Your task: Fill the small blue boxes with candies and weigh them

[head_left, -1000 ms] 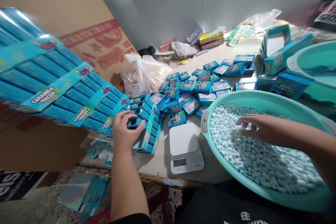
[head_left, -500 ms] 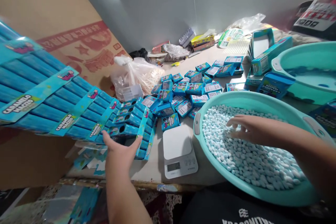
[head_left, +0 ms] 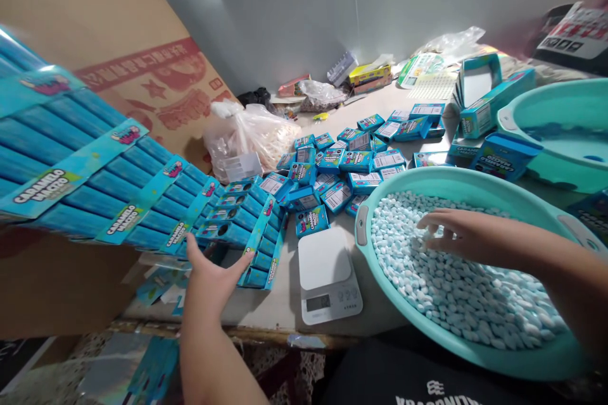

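My left hand [head_left: 212,275] is at the near side of a blue display tray [head_left: 259,234] of small candy boxes. Its thumb and a finger are spread apart against the tray's edge; the other fingers are hidden. Further trays full of blue boxes [head_left: 90,171] stand in a slanting row to the left. My right hand [head_left: 451,234] is over the pale blue candies [head_left: 456,291] in a turquoise tub [head_left: 375,272], fingertips bent down at the surface and apart. Between the hands lies a white kitchen scale [head_left: 325,262] with nothing on its plate.
Several loose blue candy boxes [head_left: 337,186] lie in a heap behind the scale. A bag of pale pieces [head_left: 266,139] is beside them, before a large cardboard carton [head_left: 156,76]. A second turquoise tub [head_left: 560,101] and an upturned tray [head_left: 498,101] stand at the right.
The view has shifted slightly, so most things sit a little further right. My left hand has shifted slightly at the tray; my right hand stays over the candies.
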